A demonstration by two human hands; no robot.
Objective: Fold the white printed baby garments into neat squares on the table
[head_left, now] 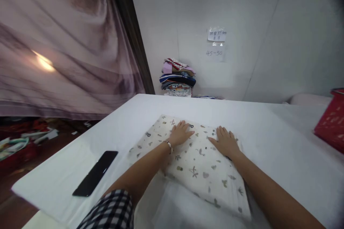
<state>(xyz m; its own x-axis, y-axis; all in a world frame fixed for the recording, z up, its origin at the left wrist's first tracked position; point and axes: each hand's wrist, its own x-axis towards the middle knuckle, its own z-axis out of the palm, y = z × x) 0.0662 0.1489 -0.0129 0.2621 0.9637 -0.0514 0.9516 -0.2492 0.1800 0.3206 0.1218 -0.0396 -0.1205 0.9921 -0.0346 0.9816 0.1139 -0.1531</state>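
A cream cloth [188, 161] printed with small plants and figures lies spread over the white table, its near edge reaching the front. My left hand [180, 134] rests flat on the cloth's upper middle, fingers stretched out. Further right, my right hand [227, 144] also presses flat near the cloth's right edge, with its fingers spread. Neither hand grips anything. Below the cloth's near edge is a pale, translucent sheet [182, 204], blurred, whose kind I cannot make out.
A black phone [95, 173] lies left of the cloth on the white table [258, 128]. Folded fabrics [178, 77] are stacked by the wall behind. A red basket [331, 121] stands at the right edge. A pink curtain [61, 43] hangs at left, with clutter on the floor below.
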